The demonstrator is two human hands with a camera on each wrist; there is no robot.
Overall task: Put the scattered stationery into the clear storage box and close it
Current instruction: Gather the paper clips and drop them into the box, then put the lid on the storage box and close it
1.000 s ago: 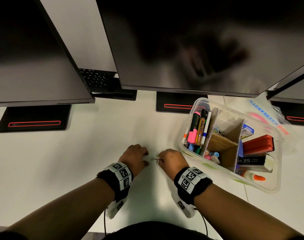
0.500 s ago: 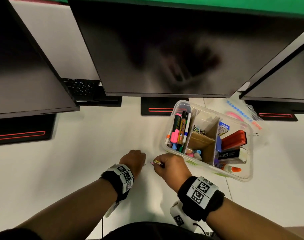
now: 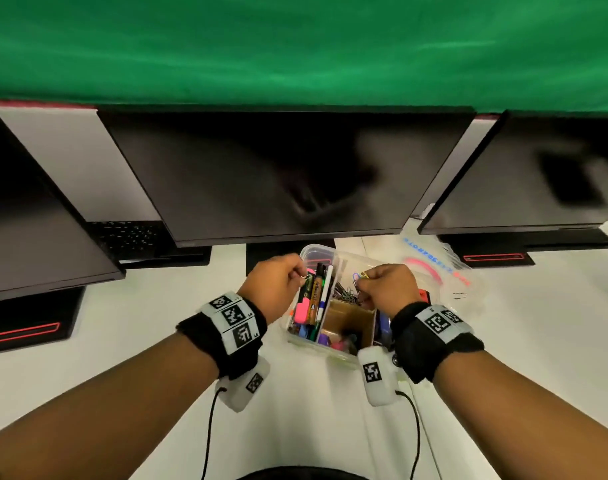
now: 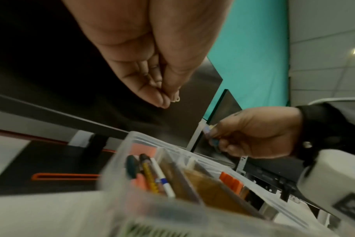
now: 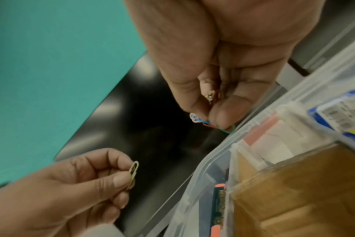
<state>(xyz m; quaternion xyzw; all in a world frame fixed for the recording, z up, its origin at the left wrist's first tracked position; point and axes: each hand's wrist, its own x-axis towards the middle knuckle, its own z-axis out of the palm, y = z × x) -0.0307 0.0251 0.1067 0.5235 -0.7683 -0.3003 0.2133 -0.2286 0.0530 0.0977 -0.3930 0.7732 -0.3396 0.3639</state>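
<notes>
The clear storage box stands open on the white desk, with markers, a heap of paper clips and brown cardboard dividers inside. My left hand hovers over the box's left side and pinches one pale paper clip. Over the middle compartment, my right hand pinches a small bunch of coloured paper clips. The left wrist view shows the box below both hands.
Three dark monitors stand along the back of the desk, with black bases edged in red. The box's clear lid with a pink band lies behind the box to the right. A green backdrop fills the top.
Both hands have lifted off the desk, where they were picking up paper clips, and moved forward and right to hover over the box. The head view has tilted up.
</notes>
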